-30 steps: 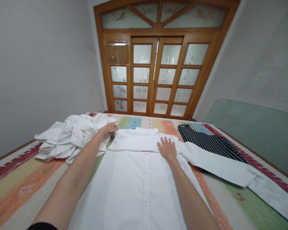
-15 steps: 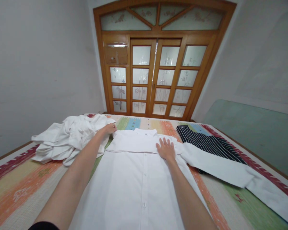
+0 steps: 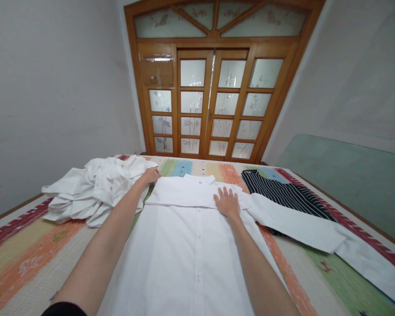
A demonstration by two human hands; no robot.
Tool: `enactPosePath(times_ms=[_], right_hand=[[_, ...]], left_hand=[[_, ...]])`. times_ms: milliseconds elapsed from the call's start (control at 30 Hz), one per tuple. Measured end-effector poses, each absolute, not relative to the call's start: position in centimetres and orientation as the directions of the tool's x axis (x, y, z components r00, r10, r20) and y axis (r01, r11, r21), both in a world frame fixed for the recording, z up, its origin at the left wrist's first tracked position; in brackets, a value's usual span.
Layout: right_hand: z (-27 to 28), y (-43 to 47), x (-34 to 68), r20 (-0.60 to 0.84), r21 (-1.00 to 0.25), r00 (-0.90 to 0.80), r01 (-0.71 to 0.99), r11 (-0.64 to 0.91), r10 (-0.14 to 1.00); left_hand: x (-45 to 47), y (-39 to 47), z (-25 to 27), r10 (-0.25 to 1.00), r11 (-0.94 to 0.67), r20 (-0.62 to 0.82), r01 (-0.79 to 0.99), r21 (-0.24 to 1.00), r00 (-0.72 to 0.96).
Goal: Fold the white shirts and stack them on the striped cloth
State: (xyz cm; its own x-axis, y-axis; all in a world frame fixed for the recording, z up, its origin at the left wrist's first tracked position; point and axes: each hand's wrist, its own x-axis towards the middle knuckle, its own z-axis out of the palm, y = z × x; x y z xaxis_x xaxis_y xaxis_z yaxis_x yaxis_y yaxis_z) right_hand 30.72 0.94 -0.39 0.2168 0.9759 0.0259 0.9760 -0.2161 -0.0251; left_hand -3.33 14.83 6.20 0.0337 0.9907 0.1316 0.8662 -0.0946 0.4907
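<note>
A white button-up shirt [image 3: 171, 245] lies front side up before me, its collar at the far end. One sleeve [image 3: 197, 197] is folded straight across the chest. The other sleeve [image 3: 299, 226] stretches out to the right, partly over a folded black-and-white striped garment [image 3: 286, 193]. My left hand [image 3: 152, 174] pinches the shirt at its far left shoulder corner, fingers closed. Flat on the right part of the chest, at the end of the folded sleeve, rests my right hand [image 3: 228, 202] with fingers spread.
A crumpled heap of white clothes [image 3: 98, 188] lies at the left, close to my left forearm. Under everything is a multicoloured patterned bed cover [image 3: 29, 263]. A pale green board [image 3: 349, 180] borders the right side. Wooden glazed doors [image 3: 213, 101] stand behind.
My left hand has shifted very slightly to the right at the shoulder corner. The right hand stays flat in the same place, and the view has tilted a little.
</note>
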Motion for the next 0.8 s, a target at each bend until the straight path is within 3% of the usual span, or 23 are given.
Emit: enactPosePath(times_ms=[167, 300, 400, 533, 800], right_hand=[[-0.5, 1.1, 30.8, 0.015, -0.029, 0.222, 0.975, -0.222, 0.975], [-0.8, 1.2, 30.9, 0.018, -0.034, 0.222, 0.975, -0.221, 0.975], [-0.9, 1.2, 30.9, 0.027, -0.041, 0.218, 0.975, -0.217, 0.976], [-0.7, 1.0, 30.8, 0.028, -0.044, 0.221, 0.975, -0.219, 0.975], [-0.7, 1.0, 30.8, 0.018, -0.037, 0.216, 0.976, -0.215, 0.976]], left_hand=[[-2.8, 14.2, 5.4, 0.987, -0.109, 0.154, 0.899, 0.423, 0.048], [-2.4, 13.4, 6.2, 0.965, 0.089, 0.195, 0.917, 0.388, -0.176], [-2.2, 12.3, 6.9, 0.972, 0.211, 0.022, 0.904, 0.372, -0.235], [-2.0, 10.9, 6.9, 0.951, 0.300, -0.209, 0.840, 0.452, -0.228], [-1.4, 10.1, 5.5, 0.932, 0.352, -0.201, 0.617, 0.704, -0.302]])
